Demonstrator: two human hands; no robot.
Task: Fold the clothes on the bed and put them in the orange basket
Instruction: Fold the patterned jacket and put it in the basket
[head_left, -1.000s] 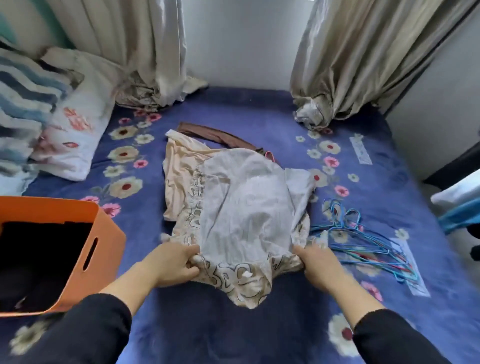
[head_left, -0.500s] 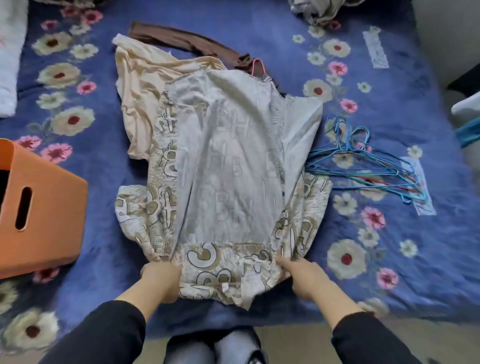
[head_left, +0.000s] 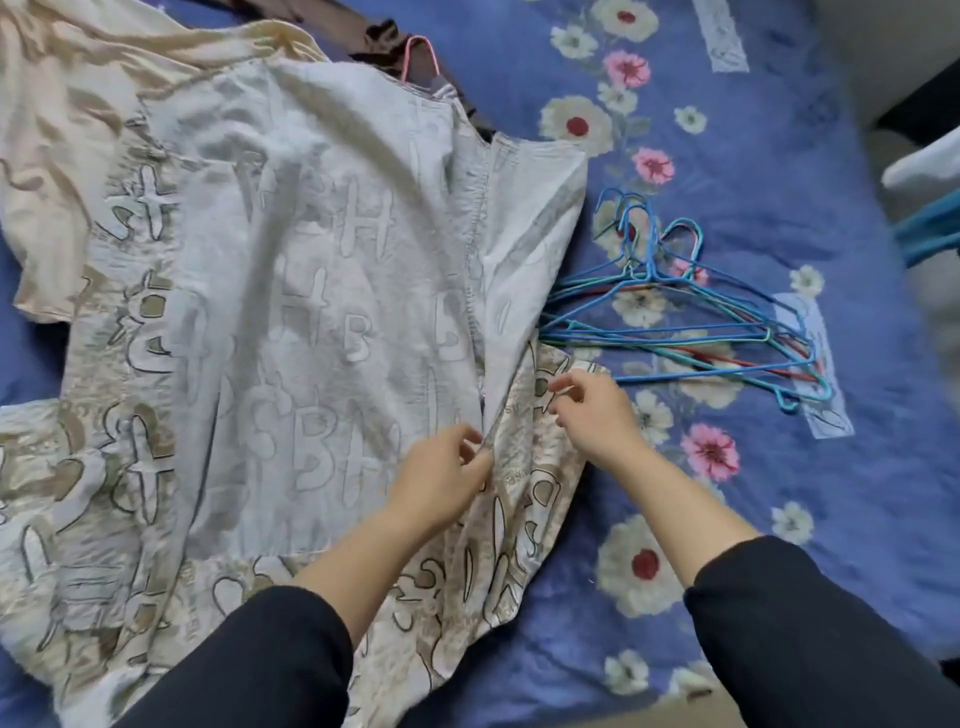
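Note:
A pale grey shirt (head_left: 291, 291) with beige letter print lies spread inside out on the blue flowered bed (head_left: 779, 171). My left hand (head_left: 441, 475) pinches the shirt's side seam near its right edge. My right hand (head_left: 592, 410) sits just to the right, fingers bent over the printed sleeve cloth, touching it; no firm grip shows. A cream garment (head_left: 62, 114) lies under the shirt at the upper left. A brown garment (head_left: 332, 26) on a pink hanger (head_left: 421, 57) lies at the top. The orange basket is out of view.
A bunch of blue wire hangers (head_left: 691, 322) lies on the bed right of the shirt, close to my right hand. The bed's right edge and a white and blue object (head_left: 930, 197) are at the far right.
Both hands left the shirt's lower hem and moved up and right to its right side seam and sleeve. The view has closed in, and the orange basket has dropped out of it.

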